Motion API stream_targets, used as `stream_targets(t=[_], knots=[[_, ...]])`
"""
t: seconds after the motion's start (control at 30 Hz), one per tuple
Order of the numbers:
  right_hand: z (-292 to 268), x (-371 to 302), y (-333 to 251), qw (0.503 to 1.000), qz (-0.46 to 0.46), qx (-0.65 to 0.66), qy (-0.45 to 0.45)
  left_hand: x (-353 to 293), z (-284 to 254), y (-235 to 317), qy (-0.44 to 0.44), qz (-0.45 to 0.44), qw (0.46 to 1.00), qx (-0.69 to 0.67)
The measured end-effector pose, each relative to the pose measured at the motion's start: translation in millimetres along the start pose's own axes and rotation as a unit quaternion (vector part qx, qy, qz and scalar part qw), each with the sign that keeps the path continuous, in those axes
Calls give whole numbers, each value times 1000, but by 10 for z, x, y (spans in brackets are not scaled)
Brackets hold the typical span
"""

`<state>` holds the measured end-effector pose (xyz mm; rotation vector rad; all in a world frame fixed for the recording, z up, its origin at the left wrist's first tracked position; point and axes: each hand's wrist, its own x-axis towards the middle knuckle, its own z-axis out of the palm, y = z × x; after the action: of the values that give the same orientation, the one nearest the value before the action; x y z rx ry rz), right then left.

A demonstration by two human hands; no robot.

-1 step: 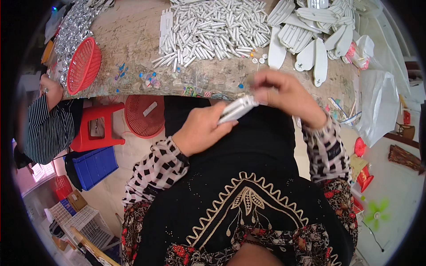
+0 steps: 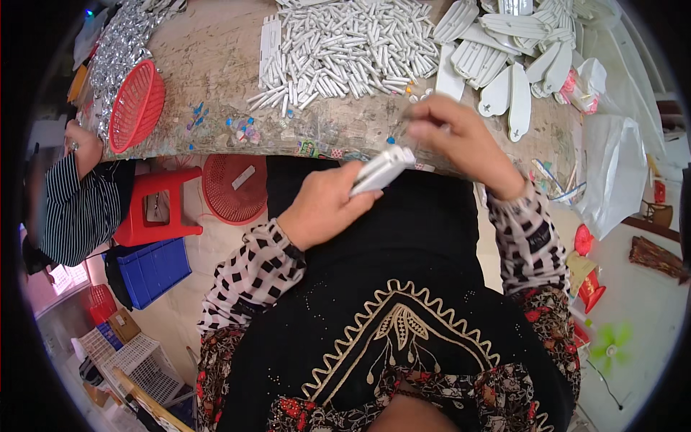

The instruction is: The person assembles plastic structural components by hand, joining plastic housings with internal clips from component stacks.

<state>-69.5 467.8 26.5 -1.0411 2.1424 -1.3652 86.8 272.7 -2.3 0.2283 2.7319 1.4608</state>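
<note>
My left hand [image 2: 322, 205] is wrapped round a white plastic piece [image 2: 381, 171], oblong and slotted at one end, held tilted above my lap just off the table's front edge. Up and to the right of that piece, over the table edge, is my right hand [image 2: 461, 137]. Its thumb and forefinger are bent towards each other and blurred; whether anything small sits between them I cannot make out. Beyond both hands a broad heap of short white sticks [image 2: 353, 47] covers the table [image 2: 209, 50]. To its right lie stacked long white plastic shells [image 2: 520, 101].
A red basket [image 2: 137, 108] stands tilted at the table's left edge, by a pile of silvery pieces [image 2: 119, 61]. Another person's hand [image 2: 85, 147] rests there. Below are a red stool [image 2: 155, 205], a round red basket [image 2: 234, 191] and a blue crate [image 2: 155, 270]. A white bag [image 2: 615, 173] hangs at right.
My right hand has moved up and away from the end of the white plastic piece. The piece in my left hand has tipped slightly and shifted a little left.
</note>
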Motion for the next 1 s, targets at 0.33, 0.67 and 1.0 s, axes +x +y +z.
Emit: stream_targets(t=[0.33,0.67,1.0], knots=[[242,518,438,883,-151,-435,88,351,-209,52,-40,-146,958,242],[127,193,154,974,-115,-196,5,505,-298,60,-85,-124,949,279],[150,306,-137,901,-240,-349,-95,519,-305,51,-91,-107,941,308]])
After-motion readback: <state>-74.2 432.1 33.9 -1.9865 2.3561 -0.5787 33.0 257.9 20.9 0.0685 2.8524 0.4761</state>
